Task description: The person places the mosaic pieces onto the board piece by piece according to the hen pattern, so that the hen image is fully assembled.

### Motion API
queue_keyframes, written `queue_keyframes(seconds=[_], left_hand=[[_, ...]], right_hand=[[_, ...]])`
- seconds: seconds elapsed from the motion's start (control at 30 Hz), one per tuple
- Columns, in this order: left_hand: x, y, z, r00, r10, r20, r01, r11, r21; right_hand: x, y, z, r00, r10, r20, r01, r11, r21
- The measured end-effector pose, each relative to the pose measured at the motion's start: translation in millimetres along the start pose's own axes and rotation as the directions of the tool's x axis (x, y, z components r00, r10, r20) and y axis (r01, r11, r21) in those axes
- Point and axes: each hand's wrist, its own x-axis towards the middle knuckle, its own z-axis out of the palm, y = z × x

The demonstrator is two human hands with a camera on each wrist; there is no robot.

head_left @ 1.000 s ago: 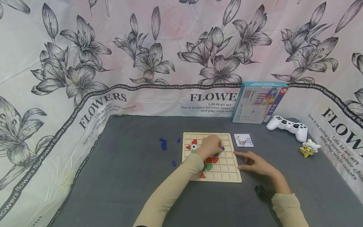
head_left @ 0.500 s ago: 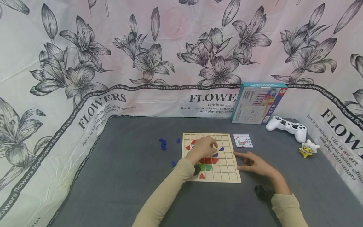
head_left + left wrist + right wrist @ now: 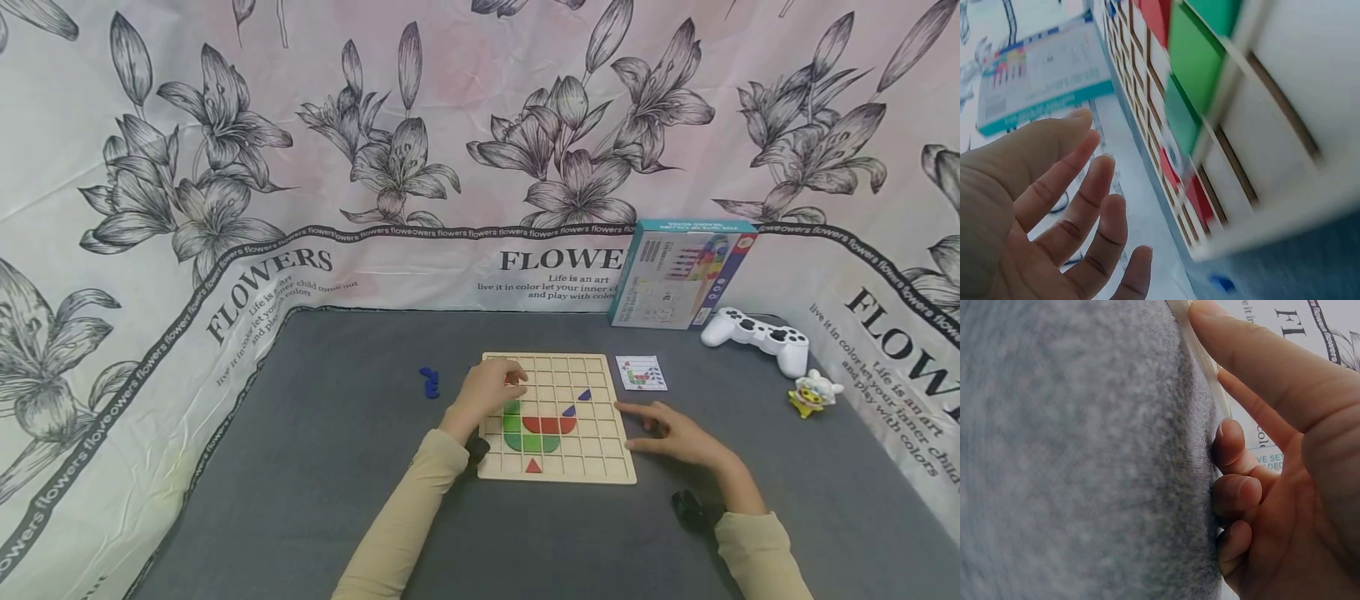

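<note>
A wooden grid board [image 3: 592, 458] lies on the table, with green pieces [image 3: 512, 422], red pieces [image 3: 549, 426] and a red triangle [image 3: 533, 466] set in its squares. Two blue pieces [image 3: 585, 395] sit toward its right side. My left hand [image 3: 483, 393] hovers over the board's upper left, hiding pieces there in the head view; the left wrist view shows its fingers [image 3: 1094, 212] loosely bent and holding nothing. At the board's right edge my right hand [image 3: 675, 433] rests, index finger and thumb extended against the rim, other fingers curled in.
Several loose blue pieces [image 3: 431, 383] lie left of the board. A printed card [image 3: 641, 372] is beside its upper right corner. Behind stand a box [image 3: 682, 275], a white game controller [image 3: 757, 337] and a small figurine [image 3: 813, 393]. Flowered cloth [image 3: 420, 267] walls the table.
My left hand has left the blue piece on the board's right side and moved left across the board, uncovering red, green and blue pieces. My right hand stays at the edge.
</note>
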Motion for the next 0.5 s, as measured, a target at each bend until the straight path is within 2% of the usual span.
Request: queue_keyframes(seconds=[0.27, 0.5], left_hand=[[-13.5, -35.8, -18.4, 0.994, -0.062, -0.095, 0.061, 0.998, -0.009], [-25.7, -65.3, -32.7, 0.979, -0.137, -0.152, 0.139, 0.990, 0.004]], right_hand=[[0.5, -0.6, 2.5, 1.000, 0.004, -0.016, -0.005, 0.999, -0.041], [0.8, 2.4, 0.3, 1.000, 0.021, 0.003, -0.021, 1.000, 0.002]])
